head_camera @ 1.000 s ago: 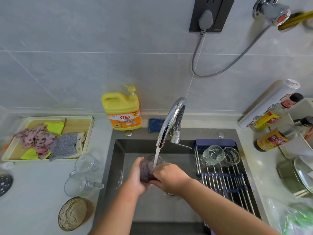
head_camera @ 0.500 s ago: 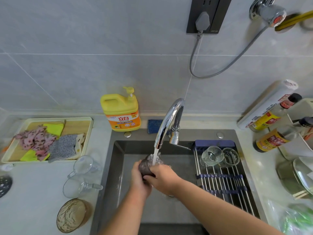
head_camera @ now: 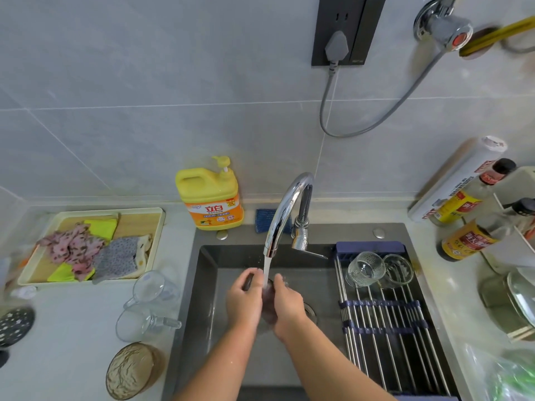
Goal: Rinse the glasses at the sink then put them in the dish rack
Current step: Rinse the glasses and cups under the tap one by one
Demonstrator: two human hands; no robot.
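Two clear cups [head_camera: 155, 289] lie on the desk [head_camera: 72, 348], just left of the sink [head_camera: 206, 302]. Over the basin, the left hand [head_camera: 242, 303] and right hand [head_camera: 290, 305] curl around a dark glass [head_camera: 268, 305] under the faucet [head_camera: 286, 209] stream. On the dish rack [head_camera: 385, 337], two glasses [head_camera: 366, 268] lie at the far end, with open bars nearer.

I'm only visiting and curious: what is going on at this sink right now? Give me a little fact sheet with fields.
activity: rinsing one glass under the water stream
left hand: grips the glass on one side
right hand: grips its other side
faucet: running, stream falls between the hands
dish rack: ribbed glass and second glass at its far end
counter left of sink: far mug and near mug, both clear
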